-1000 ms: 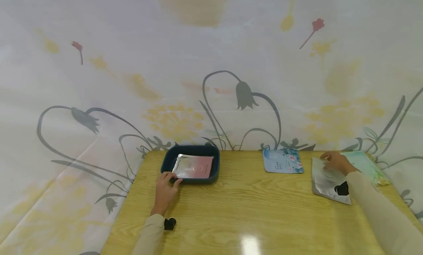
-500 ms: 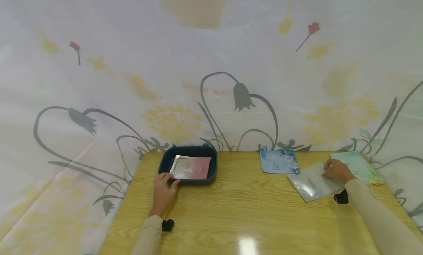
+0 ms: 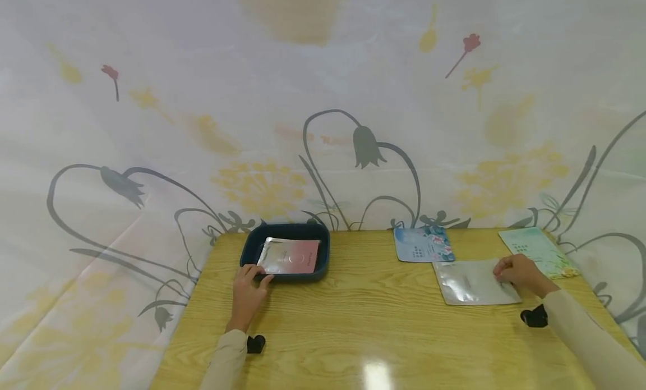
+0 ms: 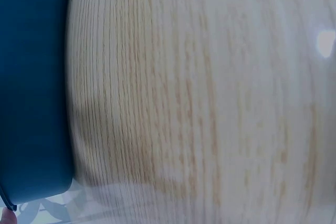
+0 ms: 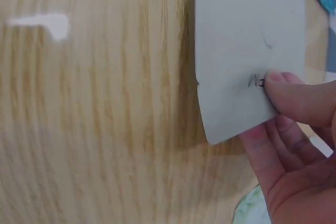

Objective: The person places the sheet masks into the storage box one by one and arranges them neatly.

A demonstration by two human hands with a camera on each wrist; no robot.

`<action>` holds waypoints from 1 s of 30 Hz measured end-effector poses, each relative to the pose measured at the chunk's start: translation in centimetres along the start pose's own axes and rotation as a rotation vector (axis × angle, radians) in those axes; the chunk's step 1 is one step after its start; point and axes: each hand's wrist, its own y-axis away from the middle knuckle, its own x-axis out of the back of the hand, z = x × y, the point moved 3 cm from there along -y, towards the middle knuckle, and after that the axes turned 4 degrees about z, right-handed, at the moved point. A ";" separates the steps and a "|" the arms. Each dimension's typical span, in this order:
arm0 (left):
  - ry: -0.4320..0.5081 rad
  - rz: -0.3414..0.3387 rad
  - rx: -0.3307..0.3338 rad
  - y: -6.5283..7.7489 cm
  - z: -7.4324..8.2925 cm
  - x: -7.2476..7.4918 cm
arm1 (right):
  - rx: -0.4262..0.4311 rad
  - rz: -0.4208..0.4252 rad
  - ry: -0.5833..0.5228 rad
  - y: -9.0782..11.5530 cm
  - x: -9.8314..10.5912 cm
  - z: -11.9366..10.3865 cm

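Observation:
A dark blue plastic tub (image 3: 325,258) stands at the back left of the table in the head view, with a shiny pink-and-silver sheet-mask packet (image 3: 298,255) inside, leaning on its front rim. My left hand (image 3: 247,294) grips the tub's front left rim, fingers over the edge. On the right, my right hand (image 3: 520,272) pinches one end of a silver sheet-mask packet (image 3: 471,283). In the right wrist view the thumb presses the printed face of this silver packet (image 5: 231,61) and fingers lie underneath. The left wrist view shows mostly the tub's wall (image 4: 34,93) and wood grain.
A blue floral packet (image 3: 419,245) lies at the back edge, touching or just overlapped with the silver one's far corner. Farther right lies a pale green packet (image 3: 537,252). A flower-printed cloth (image 3: 343,171) hangs behind the wooden table (image 3: 323,334).
My right hand has lifted the silver packet off the green packet's side, swung it left and turned it lengthwise. The left hand stays at the tub. The view has shifted slightly.

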 end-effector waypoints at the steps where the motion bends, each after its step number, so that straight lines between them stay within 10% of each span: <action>1: 0.000 0.002 -0.004 0.0 0.0 0.0 | -0.017 -0.016 -0.045 0.3 -0.2 0.2; 13: 0.000 0.006 -0.009 -0.2 -0.1 0.1 | -0.164 -0.100 -0.509 3.0 -2.9 0.4; 30: 0.032 0.007 -0.002 0.1 -0.3 -0.1 | -0.268 -0.028 -0.623 3.6 -7.0 -3.2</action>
